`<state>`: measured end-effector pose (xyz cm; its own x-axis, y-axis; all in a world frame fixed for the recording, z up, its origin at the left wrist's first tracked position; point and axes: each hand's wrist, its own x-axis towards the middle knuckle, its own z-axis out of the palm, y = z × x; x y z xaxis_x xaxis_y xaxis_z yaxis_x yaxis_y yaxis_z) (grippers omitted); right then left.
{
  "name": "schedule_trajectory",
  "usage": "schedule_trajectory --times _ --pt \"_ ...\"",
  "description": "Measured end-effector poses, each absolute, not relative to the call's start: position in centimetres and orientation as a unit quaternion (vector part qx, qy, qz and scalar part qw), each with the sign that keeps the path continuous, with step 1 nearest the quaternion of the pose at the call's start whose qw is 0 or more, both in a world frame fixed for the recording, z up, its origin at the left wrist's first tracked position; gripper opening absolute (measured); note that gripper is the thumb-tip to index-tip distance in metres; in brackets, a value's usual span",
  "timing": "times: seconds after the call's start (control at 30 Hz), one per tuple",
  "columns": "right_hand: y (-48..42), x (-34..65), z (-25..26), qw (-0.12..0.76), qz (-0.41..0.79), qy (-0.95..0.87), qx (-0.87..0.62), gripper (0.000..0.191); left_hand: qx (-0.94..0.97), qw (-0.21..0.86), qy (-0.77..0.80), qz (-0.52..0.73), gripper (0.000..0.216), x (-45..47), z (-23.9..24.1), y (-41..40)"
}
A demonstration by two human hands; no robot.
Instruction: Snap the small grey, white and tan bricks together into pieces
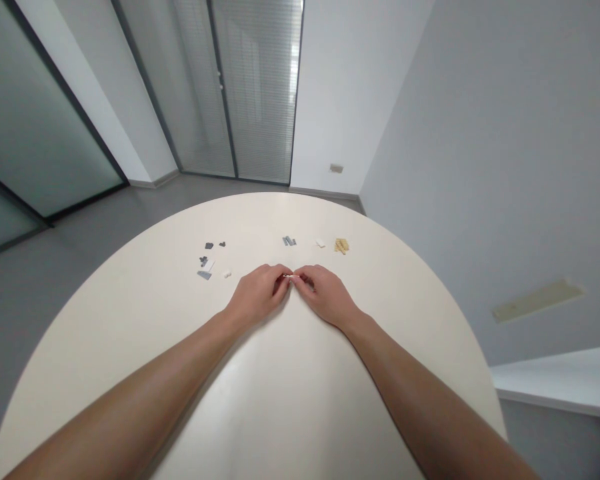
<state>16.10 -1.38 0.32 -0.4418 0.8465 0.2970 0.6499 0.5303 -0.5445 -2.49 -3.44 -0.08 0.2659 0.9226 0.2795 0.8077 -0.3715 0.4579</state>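
- A grey wall (505, 133) fills the 3 o'clock side of the view. Glass doors with blinds (250, 87) stand at 12 o'clock, well beyond everything else.
- A round cream table (130, 347) takes up the lower half. Both bare forearms reach across it from 6 o'clock toward its middle.
- The left hand (257, 293) and right hand (325, 293) meet at the table's centre, fingertips touching and knuckles up, low over the surface.
- Both hands pinch the same small white piece (291, 276), which sits at the point where the fingertips meet. It seems to run from 9 to 3 o'clock, one end in each hand, so neither hand is nearer. It is too small to make out its shape.
- A loose group of grey pieces (206, 265) lies at 10 o'clock from the hands, near the left hand but not touching it, with a white bit (227, 273) beside it.
- A grey pair (289, 241) lies at 12 o'clock, just beyond the fingertips.
- Tan pieces (341, 246) lie at 1 o'clock, with a second white bit (321, 243) just to their 9 o'clock side.
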Motion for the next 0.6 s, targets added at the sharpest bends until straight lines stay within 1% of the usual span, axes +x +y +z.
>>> schedule_trajectory --times 0.6 --pt "-1.25 16.13 0.11 0.276 0.182 -0.832 -0.445 0.02 0.78 0.108 0.56 0.258 0.025 -2.42 0.01 -3.53"
